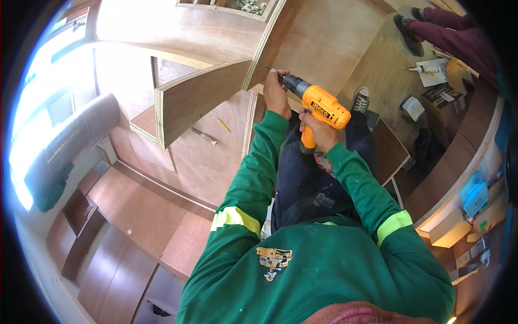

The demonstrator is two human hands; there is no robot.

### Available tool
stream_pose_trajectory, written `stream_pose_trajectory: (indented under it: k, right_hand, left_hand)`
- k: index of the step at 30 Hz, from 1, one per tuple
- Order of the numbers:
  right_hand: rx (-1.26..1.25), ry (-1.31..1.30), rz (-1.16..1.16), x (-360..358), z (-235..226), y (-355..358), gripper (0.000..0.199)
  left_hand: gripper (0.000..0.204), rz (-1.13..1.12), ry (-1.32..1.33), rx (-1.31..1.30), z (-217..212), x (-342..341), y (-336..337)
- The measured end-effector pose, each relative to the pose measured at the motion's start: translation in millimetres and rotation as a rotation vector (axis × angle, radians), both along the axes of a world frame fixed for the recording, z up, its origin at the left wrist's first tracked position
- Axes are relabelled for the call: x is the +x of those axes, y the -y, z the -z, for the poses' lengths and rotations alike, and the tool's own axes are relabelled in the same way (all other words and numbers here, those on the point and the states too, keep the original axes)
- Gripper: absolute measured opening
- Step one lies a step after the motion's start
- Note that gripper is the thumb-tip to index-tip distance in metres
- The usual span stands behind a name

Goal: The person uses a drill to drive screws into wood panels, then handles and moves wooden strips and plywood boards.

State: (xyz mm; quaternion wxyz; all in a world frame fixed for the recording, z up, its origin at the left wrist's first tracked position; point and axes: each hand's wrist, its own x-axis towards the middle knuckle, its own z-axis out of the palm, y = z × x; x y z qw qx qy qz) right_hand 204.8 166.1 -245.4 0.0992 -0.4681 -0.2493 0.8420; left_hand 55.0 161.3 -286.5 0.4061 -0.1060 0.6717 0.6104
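My right hand (319,129) is wrapped round the grip of an orange cordless drill (326,105), which points up and to the left. At the drill's black chuck (295,85), my left hand (277,96) has its fingers closed by the dark tip. Whatever they pinch there is too small to make out. The tip is beside an upright plywood panel (264,48), close to where a curved plywood piece (208,94) meets it. On the plywood surface left of my arm lie a yellow pencil (223,125) and a slim tool with a pale handle (205,136).
A wrapped roll (70,151) leans at the left by the bright window. Wooden cabinet panels (135,210) stand below it. At the right are a cardboard box (442,102), a glue bottle (423,69) on paper and a long wooden panel (450,167). Another person's legs (448,35) show top right.
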Motion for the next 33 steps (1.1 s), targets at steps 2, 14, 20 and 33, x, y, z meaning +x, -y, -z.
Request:
stream_pose_trajectory:
  k: [2,14,20,33]
  right_hand:
    - [-0.036,-0.086,-0.025,-14,10,0,0.012]
    - [0.072,-0.004,-0.082,-37,-5,-2,0.012]
    - [0.047,-0.001,-0.010,-26,9,6,0.012]
    - [0.057,0.007,-0.049,-11,3,-9,0.013]
  left_hand:
    - [0.031,-0.038,0.003,0.015,12,-18,3]
    - [0.025,-0.214,0.382,0.328,30,-58,23]
    - [0.023,-0.200,0.472,0.356,34,-47,26]
    - [0.012,-0.280,0.445,0.315,50,-78,26]
